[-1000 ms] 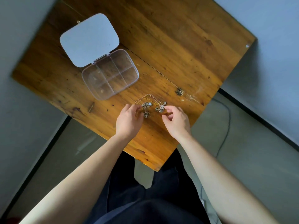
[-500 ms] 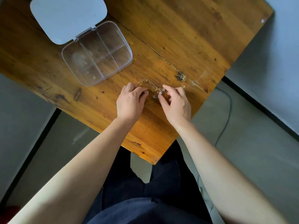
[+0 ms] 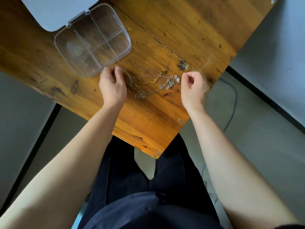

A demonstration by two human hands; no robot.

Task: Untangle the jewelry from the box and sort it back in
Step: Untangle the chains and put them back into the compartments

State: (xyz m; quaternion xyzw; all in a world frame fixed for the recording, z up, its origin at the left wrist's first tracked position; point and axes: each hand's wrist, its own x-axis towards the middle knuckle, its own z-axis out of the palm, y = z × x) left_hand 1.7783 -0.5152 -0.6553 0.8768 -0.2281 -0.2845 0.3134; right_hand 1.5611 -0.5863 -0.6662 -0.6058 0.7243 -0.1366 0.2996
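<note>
A tangle of thin gold and silver chains with small pendants lies stretched across the wooden table. My left hand pinches the chains' left end, just below the box corner. My right hand pinches the right end beside a small flower pendant. The clear plastic jewelry box stands open at the upper left, its several compartments look empty, and its white lid lies flat behind it.
A dark knot marks the wood near the table's right edge. The table's near corner points at my lap. A dark cable runs over the grey floor on the right.
My hands have drawn apart, left hand leftwards and right hand rightwards, and the bunched chains now lie spread out between them. The camera has moved closer to the table.
</note>
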